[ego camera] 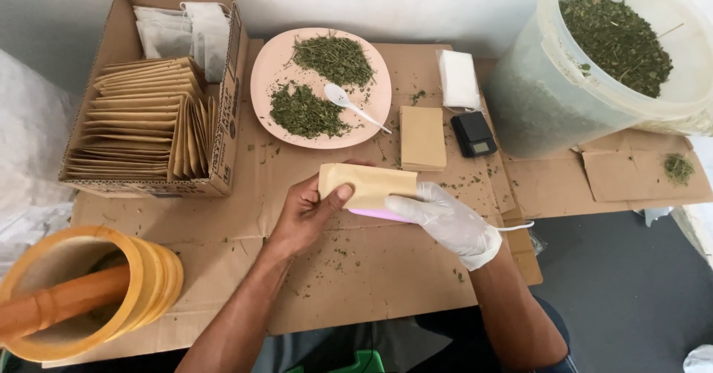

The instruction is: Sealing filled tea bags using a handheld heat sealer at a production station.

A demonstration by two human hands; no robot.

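Note:
My bare left hand (306, 211) grips the left end of a small tan paper pouch (369, 184), thumb on top. My right hand (448, 219), in a white glove, holds the pouch's right lower edge together with a slim pink device (377, 214) under it, whose white cord (516, 227) trails right. Both hands hover over flattened cardboard (356, 269) strewn with green herb crumbs. Just beyond the pouch lies a pink plate (375, 113) with two heaps of dried green herb (306, 112) and a white plastic spoon (349, 103).
A cardboard box (223, 143) of tan pouches stands at the left. A stack of pouches (422, 137), a small black scale (474, 134) and white packets (458, 78) lie right of the plate. A big translucent tub (542, 98) of herb stands far right. A yellow mortar (148, 269) with pestle (59, 306) sits near left.

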